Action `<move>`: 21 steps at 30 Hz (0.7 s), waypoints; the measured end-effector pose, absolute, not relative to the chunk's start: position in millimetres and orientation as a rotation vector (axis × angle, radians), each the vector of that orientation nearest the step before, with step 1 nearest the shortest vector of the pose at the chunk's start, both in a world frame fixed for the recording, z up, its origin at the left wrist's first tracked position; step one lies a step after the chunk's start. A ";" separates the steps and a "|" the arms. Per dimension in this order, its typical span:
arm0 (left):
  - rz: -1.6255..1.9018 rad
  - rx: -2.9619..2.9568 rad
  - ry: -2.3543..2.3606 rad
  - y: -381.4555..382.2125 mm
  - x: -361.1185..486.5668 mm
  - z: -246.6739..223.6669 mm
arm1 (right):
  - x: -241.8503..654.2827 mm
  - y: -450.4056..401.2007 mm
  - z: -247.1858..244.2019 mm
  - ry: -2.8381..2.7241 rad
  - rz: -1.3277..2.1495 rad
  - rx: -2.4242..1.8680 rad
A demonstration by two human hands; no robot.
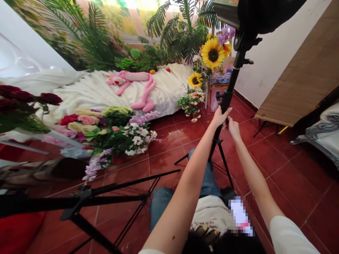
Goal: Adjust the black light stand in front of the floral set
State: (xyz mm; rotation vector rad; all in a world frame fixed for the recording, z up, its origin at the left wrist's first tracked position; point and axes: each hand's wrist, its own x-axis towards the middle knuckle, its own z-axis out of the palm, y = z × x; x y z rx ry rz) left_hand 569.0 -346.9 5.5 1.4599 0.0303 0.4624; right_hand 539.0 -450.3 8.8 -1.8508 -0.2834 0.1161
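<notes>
A black light stand (233, 79) rises in front of me, leaning to the right, with its tripod legs (224, 160) spread on the floor. At its top is a large dark lamp head (262, 17), cut off by the upper edge. My left hand (221, 117) is wrapped round the pole just below a clamp collar (225, 98) with a knob. Slightly lower, my right hand (232, 127) is closed at the pole's right side, its fingertips at a small dark part, seemingly a locking knob. The fingers partly hide that part.
Another black tripod stand (87, 197) reaches in from the left, legs spread near my knees. Artificial flowers (111, 130) and a white-draped platform with a pink plush toy (139, 77) lie beyond. Sunflowers (212, 54) stand behind the pole. A brown panel (293, 67) leans right.
</notes>
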 end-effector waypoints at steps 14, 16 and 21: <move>0.522 1.497 -0.001 -345.3 571.7 7.1 | 532.2 -472.3 11.4 -0.330 0.075 -1.938; 0.526 1.485 -0.002 -345.4 573.0 6.2 | 530.5 -482.0 13.6 -0.489 -0.146 -2.142; 0.512 1.482 0.021 -346.1 573.8 7.0 | 531.4 -489.7 36.6 -0.799 -0.339 -2.615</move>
